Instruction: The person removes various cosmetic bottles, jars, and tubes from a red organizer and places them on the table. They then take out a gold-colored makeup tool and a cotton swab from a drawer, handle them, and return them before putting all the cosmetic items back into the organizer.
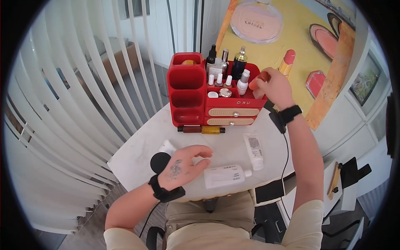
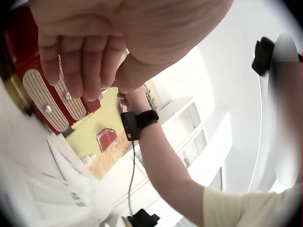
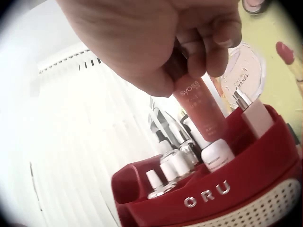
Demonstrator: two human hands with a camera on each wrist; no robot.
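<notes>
My right hand (image 1: 277, 88) pinches a coral-red Syoss bottle (image 3: 201, 109) by its dark cap. The bottle hangs tilted over the right rear part of a red cosmetics organizer (image 1: 258, 101), and its lower end overlaps a white-capped bottle (image 3: 217, 155) in the right wrist view. A pale pink spray bottle (image 3: 256, 118) stands in the organizer beside it. My left hand (image 1: 185, 166), fingers loosely bent and holding nothing, hovers over the near side of the table. Closest to it are a clear white-labelled bottle (image 1: 225, 176) lying flat and a round black object (image 1: 160, 162).
Two small bottles, brown (image 1: 191, 130) and yellow (image 1: 211, 130), lie along the organizer's front. A white tube (image 1: 254, 152) lies on the table's right side, another white item (image 1: 167, 147) behind my left hand. Several nail-polish bottles stand in the organizer. Vertical blinds (image 1: 83, 104) flank the left.
</notes>
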